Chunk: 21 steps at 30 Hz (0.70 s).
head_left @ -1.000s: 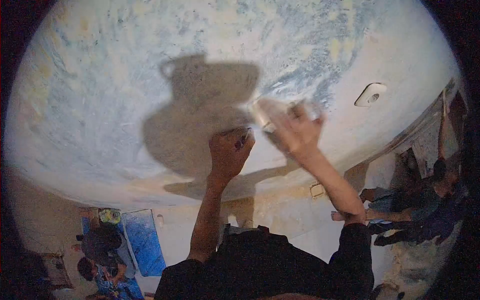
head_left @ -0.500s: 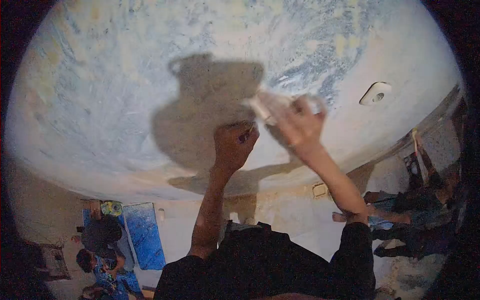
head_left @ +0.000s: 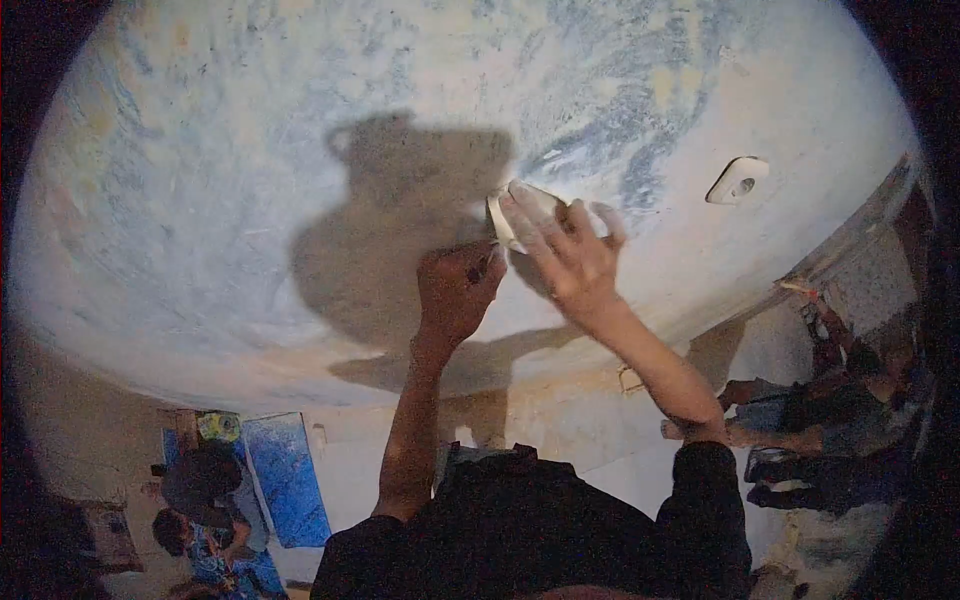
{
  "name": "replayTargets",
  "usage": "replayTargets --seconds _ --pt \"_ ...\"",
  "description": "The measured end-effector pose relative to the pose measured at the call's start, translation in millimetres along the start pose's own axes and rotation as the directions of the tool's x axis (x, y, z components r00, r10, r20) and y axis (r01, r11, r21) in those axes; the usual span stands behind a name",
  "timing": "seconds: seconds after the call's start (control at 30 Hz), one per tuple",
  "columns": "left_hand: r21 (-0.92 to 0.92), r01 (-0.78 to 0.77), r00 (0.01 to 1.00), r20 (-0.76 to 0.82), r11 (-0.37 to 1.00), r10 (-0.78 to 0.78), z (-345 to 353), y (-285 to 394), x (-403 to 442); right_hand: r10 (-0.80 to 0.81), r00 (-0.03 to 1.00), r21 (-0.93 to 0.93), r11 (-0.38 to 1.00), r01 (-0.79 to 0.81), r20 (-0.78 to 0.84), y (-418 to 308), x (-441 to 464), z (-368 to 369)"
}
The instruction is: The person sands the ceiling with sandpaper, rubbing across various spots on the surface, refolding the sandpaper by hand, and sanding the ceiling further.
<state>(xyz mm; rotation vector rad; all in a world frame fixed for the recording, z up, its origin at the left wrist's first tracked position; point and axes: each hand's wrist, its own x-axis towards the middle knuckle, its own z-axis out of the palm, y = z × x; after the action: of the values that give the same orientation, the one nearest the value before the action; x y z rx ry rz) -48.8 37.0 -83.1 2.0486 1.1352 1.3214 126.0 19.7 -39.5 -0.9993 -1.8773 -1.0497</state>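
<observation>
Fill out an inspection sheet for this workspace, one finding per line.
Surface: patchy blue-and-white painted surface, with a broad shadow across it.
Job's things: white pad, under the right hand's fingers against the surface.
Clutter: blue panel and yellow-green object, both in the lower-left background.
Hands: right hand on the pad; left hand curled close by, contents unclear.
Cables: nothing seen.
Surroundings: white fitting with a round centre, set in the surface; other people in the dim lower-left and lower-right background.

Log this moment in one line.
right hand: holds pale block at mottled surface | left hand: curled nearby, grip unclear | white fitting: on surface, image right
</observation>
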Motion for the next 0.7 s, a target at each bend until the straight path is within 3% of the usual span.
replayTargets --seconds 0.07,0.1,0.13,0.2,0.23,0.27,0.33,0.37,0.4,0.47,0.5,0.53,0.6,0.63,0.67,0.7 --pt "0.003 -0.052 0.998 -0.020 0.999 0.052 0.3 -4.7 0.4 0.077 0.996 -0.107 0.991 -0.082 -0.052 16.9 15.5 -12.9" --pt "0.000 -0.052 0.998 -0.023 0.999 0.052 -0.2 -2.6 1.6 0.270 0.959 -0.032 0.961 -0.274 -0.085 36.8 12.4 -8.1" --pt "-0.048 -0.001 1.000 -0.011 0.999 0.000 -1.3 1.5 0.9 0.275 0.958 -0.036 0.960 -0.278 -0.080 27.2 12.6 -7.8" --pt "-0.091 0.045 0.999 0.000 0.995 -0.045 2.4 3.5 4.4 0.235 0.971 -0.294 0.926 -0.238 -0.047 2.9 13.6 -6.8" --pt "-0.062 -0.032 0.999 -0.041 0.998 0.029 4.6 0.2 4.9 0.004 1.000 0.060 0.998 -0.005 0.014 -2.7 -6.3 -3.8" --pt "-0.029 -0.109 0.991 -0.082 0.994 0.106 4.8 -0.2 4.3 0.009 1.000 0.056 0.998 -0.009 0.007 3.8 -12.7 -3.1" --pt "-0.036 -0.069 0.997 -0.049 0.997 0.067 -1.0 -0.8 1.8 0.147 0.987 -0.218 0.967 -0.131 0.060 29.8 -18.3 -5.2" --pt "-0.043 -0.017 1.000 -0.015 0.999 0.016 -2.7 -1.6 -0.2 0.277 0.952 -0.142 0.945 -0.294 -0.130 49.6 -9.6 -7.8" --pt "-0.048 -0.013 1.000 -0.012 0.999 0.013 -0.6 -3.7 -1.0 0.599 0.794 -0.038 0.795 -0.605 -0.099 44.9 -10.9 -10.0" --pt "0.005 -0.066 0.996 -0.062 0.998 0.066 1.2 -7.9 0.2 0.166 0.984 -0.189 0.966 -0.176 -0.065 17.7 -14.5 -2.3" --pt "0.007 -0.071 0.996 -0.060 0.997 0.071 -0.1 -7.5 -0.1 0.014 0.999 -0.012 1.000 -0.013 0.047 9.2 -32.4 -0.2" --pt "-0.039 -0.039 0.998 -0.054 0.998 0.037 -0.9 -5.6 -1.3 0.014 0.999 -0.016 1.000 -0.013 0.044 14.5 -28.5 -4.5" --pt "-0.090 -0.007 0.999 -0.046 0.996 0.003 -3.2 -0.9 -1.4 0.180 0.984 -0.137 0.974 -0.179 -0.008 31.1 -8.4 -23.4" --pt "-0.102 -0.026 0.997 -0.069 0.995 0.019 -4.7 2.0 -1.2 0.417 0.908 -0.106 0.902 -0.418 -0.025 35.5 3.4 -31.9" --pt "-0.109 -0.037 0.996 -0.085 0.993 0.028 -4.0 3.8 -2.2 0.422 0.906 -0.108 0.900 -0.421 -0.018 31.3 -4.7 -26.6" --pt "-0.111 -0.037 0.996 -0.084 0.993 0.028 -2.5 2.1 -2.5 0.313 0.949 -0.112 0.943 -0.315 -0.034 21.9 -15.9 -14.7"
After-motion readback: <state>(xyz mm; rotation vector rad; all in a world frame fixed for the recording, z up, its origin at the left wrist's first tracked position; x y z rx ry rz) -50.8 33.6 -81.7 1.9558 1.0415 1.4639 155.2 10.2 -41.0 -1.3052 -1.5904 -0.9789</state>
